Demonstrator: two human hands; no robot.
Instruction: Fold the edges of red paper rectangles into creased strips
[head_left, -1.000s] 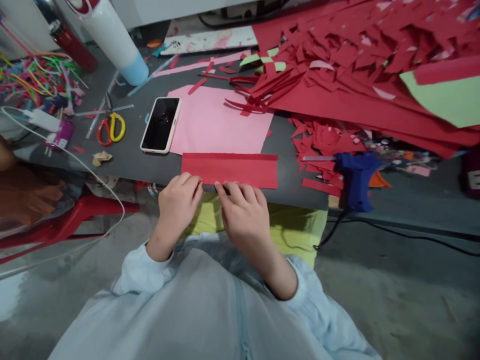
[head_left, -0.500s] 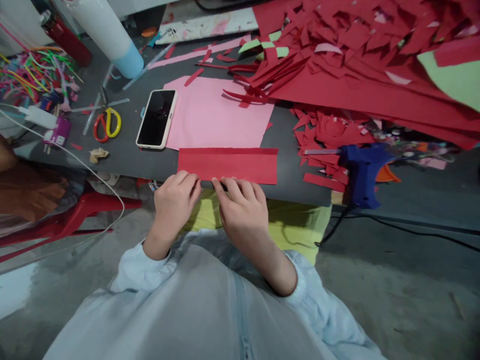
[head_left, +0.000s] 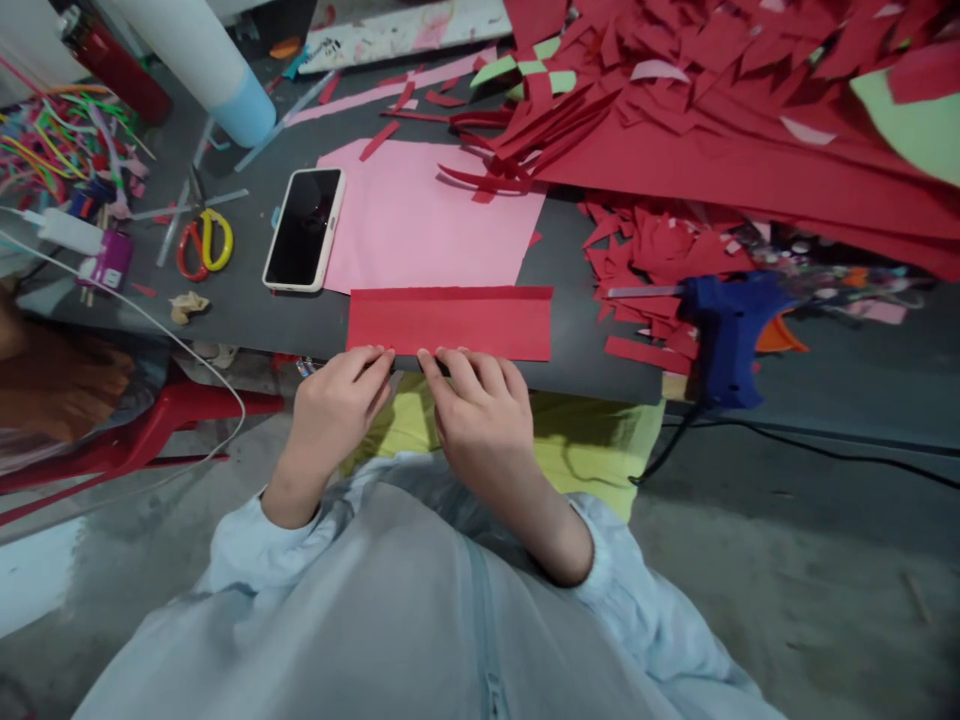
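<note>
A red paper strip (head_left: 450, 322) lies lengthwise at the near edge of the dark table, with a narrow folded band along its far side. My left hand (head_left: 341, 400) has its fingers bent together at the strip's near edge, left of the middle. Beside it, my right hand (head_left: 480, 395) grips the same edge with curled fingers. Both thumbs are mostly hidden. Just beyond the strip is a pink paper sheet (head_left: 431, 220), and a phone (head_left: 304, 230) rests against its left side.
Scissors (head_left: 206, 245), a white and blue bottle (head_left: 225, 85) and a plug adapter (head_left: 105, 262) are on the left. A blue glue gun (head_left: 724, 340) sits at right near red paper scraps (head_left: 652, 245). Cut red paper (head_left: 712, 170) piles up behind. A red chair (head_left: 165, 425) stands at lower left.
The view has shifted slightly, so the table things appear a little higher and further left. My left hand has slid slightly left along the strip's near edge; the right stays almost in place.
</note>
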